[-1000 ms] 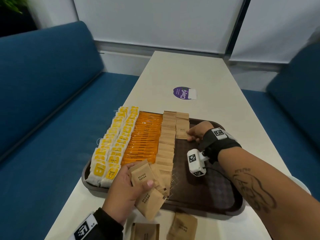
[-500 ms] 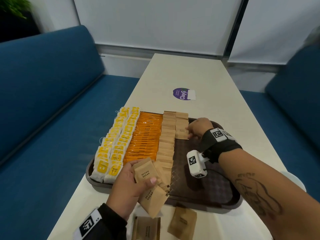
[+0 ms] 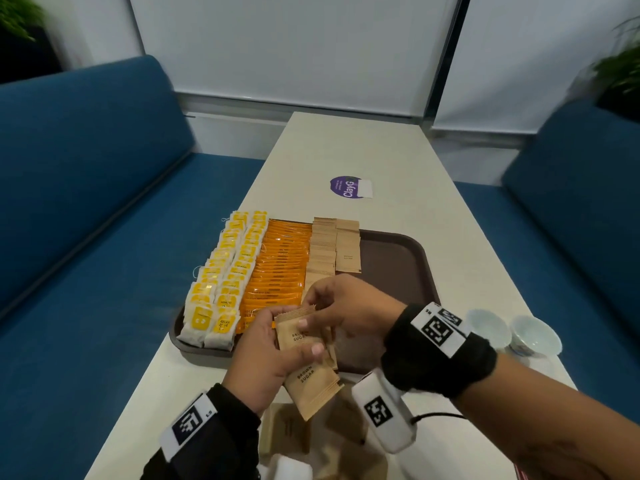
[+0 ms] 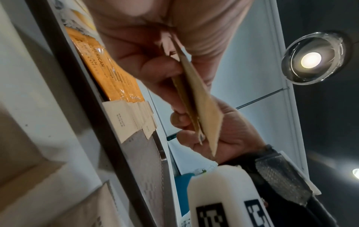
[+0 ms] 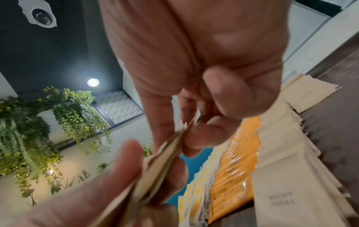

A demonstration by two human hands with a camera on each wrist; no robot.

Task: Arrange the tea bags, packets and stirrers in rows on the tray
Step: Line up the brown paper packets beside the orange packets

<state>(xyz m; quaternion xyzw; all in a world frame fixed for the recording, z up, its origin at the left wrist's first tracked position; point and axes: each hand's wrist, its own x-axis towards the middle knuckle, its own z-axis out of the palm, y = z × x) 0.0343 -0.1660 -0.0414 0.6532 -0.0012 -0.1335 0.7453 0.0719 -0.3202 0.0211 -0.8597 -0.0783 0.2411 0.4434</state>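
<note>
A brown tray [image 3: 398,258] holds rows of yellow tea bags [image 3: 221,271], orange coffee sticks [image 3: 280,268] and kraft brown sugar packets [image 3: 323,244]. My left hand [image 3: 273,355] grips a small stack of brown sugar packets [image 3: 304,368] over the tray's near edge. My right hand [image 3: 343,306] pinches the top packet of that stack [image 5: 174,138] at its upper edge. In the left wrist view the stack [image 4: 200,101] sits edge-on between both hands. A short second row of sugar packets [image 3: 348,247] lies at the tray's far side.
More brown sugar packets [image 3: 284,431] lie loose on the white table [image 3: 346,150] in front of the tray. Two small cups [image 3: 512,334] stand at the right. A purple sticker [image 3: 348,187] is beyond the tray. Blue sofas flank the table.
My right hand has left the far second row of sugar packets and come back to the stack in my left hand, where it now pinches the top packet.
</note>
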